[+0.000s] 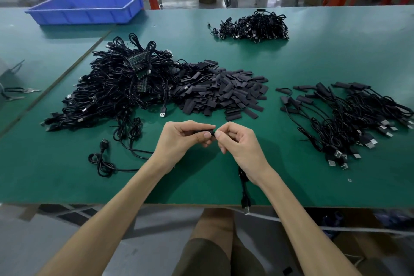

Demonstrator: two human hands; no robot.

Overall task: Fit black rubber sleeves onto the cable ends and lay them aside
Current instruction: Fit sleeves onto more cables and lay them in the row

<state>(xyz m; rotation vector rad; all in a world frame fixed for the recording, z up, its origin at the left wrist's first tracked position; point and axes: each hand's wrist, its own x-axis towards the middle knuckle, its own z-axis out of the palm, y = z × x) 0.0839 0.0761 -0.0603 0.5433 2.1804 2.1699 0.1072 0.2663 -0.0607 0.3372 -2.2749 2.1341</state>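
My left hand [182, 138] grips a black rubber sleeve [201, 132] between thumb and fingers, just above the green table [201, 186]. My right hand [237, 141] pinches the black cable end at the sleeve's right opening. That cable [244, 188] runs under my right wrist, and its USB plug hangs over the table's front edge. A heap of loose sleeves [224, 92] lies beyond my hands. Left of it is a tangle of bare cables [121, 87]. Sleeved cables [349, 119] lie in a pile at the right.
A blue plastic tray [87, 8] stands at the far left. Another bundle of cables [253, 27] lies at the far middle. Two loose cables [107, 159] curl on the table left of my left forearm. Stools and boxes stand on the floor behind.
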